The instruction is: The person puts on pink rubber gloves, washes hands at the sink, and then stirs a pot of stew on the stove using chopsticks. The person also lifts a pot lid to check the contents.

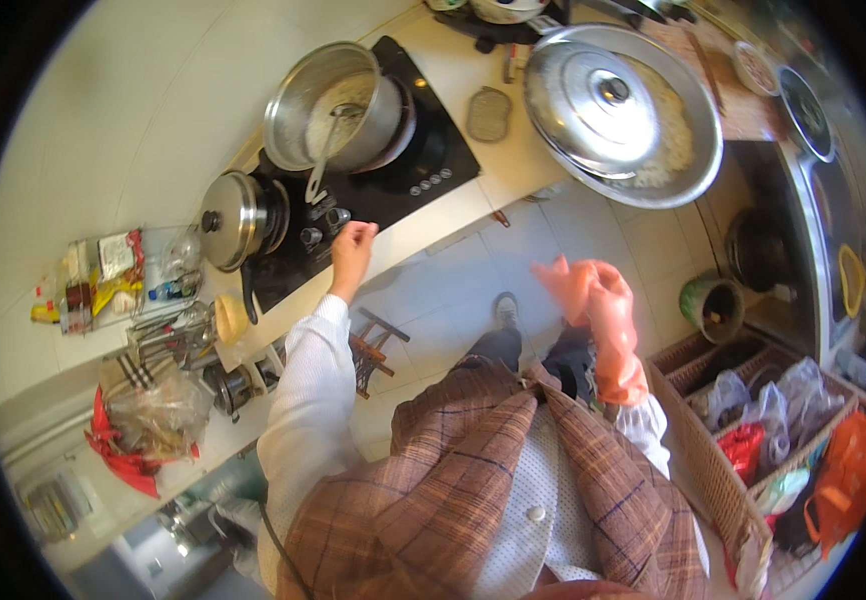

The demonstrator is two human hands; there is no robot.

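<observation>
My left hand [354, 251] is bare, its fingers curled together with nothing visible in them, above the front edge of the black cooktop [440, 150] near its knobs [337, 217]. My right hand [590, 289] wears a pinkish-orange glove and is raised over the floor; its fingers are blurred, and whether it holds anything cannot be told. On the cooktop stands a deep metal pot [283, 120] with pale food and a ladle [317, 180] in it. Left of it sits a lidded pot [234, 221]. A large metal basin [705, 150] holds white rice-like food [665, 142], partly covered by a metal lid [579, 135].
A wire rack [200, 259] with packets, and a red bag [129, 465] beside clear plastic, lie on the left counter. A low wooden stool [373, 360] is on the floor. At the right are a green-rimmed container [692, 300] and a divided wicker basket [703, 442] full of bags.
</observation>
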